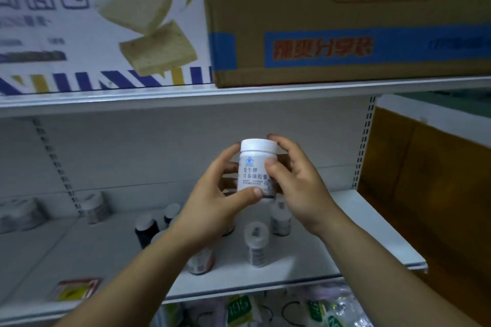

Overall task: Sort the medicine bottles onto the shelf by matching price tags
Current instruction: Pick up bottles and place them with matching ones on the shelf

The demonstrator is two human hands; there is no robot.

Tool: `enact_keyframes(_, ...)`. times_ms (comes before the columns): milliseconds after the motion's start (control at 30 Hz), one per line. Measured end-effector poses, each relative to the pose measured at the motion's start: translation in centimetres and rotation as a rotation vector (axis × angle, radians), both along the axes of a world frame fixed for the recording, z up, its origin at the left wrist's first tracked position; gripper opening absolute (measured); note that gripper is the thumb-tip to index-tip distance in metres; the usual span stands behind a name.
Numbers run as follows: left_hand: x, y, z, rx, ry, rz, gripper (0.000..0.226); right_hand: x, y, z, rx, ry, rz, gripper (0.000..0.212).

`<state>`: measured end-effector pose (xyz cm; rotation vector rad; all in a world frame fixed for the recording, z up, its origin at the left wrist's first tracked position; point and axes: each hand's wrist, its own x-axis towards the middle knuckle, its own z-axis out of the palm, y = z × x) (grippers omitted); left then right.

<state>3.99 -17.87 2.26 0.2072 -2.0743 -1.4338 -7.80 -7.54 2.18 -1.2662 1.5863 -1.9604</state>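
Observation:
I hold a white medicine bottle (255, 167) with a white cap and a printed label upright in front of the white shelf (372, 241). My left hand (215, 202) grips its lower left side, thumb across the label's bottom. My right hand (295, 183) grips the right side, fingers curled behind the cap and thumb on the label. Below, several more bottles stand on the shelf: a white one (256, 243), a dark one (146, 229), another white one (280, 219), and one (200, 260) partly hidden under my left forearm.
Two white jars (94, 206) (21, 214) stand at the back left. A small flat box (77, 288) lies near the front left edge. The upper shelf carries a white bread carton (101, 21) and a brown carton (345, 16). Packaged goods (305, 310) fill the level below.

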Motion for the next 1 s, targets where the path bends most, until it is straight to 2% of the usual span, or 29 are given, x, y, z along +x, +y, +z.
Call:
enact_keyframes(67, 1.8, -0.4, 0.6, 0.022, 0.035, -0.018, 0.062, 1.5, -0.9, 0.6, -0.038, -0.028, 0.035, 0.032)
enact_keyframes(300, 5.9, -1.2, 1.6, 0.048, 0.144, 0.028, 0.068, 5.6, -2.8, 1.7, -0.149, -0.125, 0.178, 0.035)
enact_keyframes(467, 8.6, -2.1, 1.7, 0.064, 0.182, 0.040, 0.073, 8.0, -4.1, 2.0, -0.160, -0.121, 0.228, 0.033)
enact_keyframes(533, 9.7, -2.8, 1.8, 0.073, 0.185, 0.047, 0.073, 9.0, -4.9, 2.0, -0.160, -0.136, 0.244, 0.039)
enact_keyframes(667, 12.6, -4.3, 1.7, 0.100, 0.191, 0.038, 0.063, 11.8, -6.9, 2.0, -0.170, -0.187, 0.271, 0.045)
enact_keyframes(800, 16.5, -6.1, 1.2, 0.081, 0.179, 0.113, 0.064, 15.2, -9.1, 1.6, -0.140, -0.147, 0.287, 0.042)
enact_keyframes(867, 18.6, -7.2, 0.8, 0.063, 0.166, 0.177, 0.068, 17.1, -10.2, 1.1, -0.102, -0.104, 0.326, 0.032)
enact_keyframes(900, 19.7, -7.8, 0.5, 0.057, 0.159, 0.211, 0.072, 18.1, -10.9, 0.8, -0.075, -0.055, 0.334, 0.030)
enact_keyframes(1000, 23.2, -9.8, -0.8, 0.041, 0.108, 0.287, 0.085, 21.2, -13.6, -0.7, 0.019, 0.143, 0.306, 0.040)
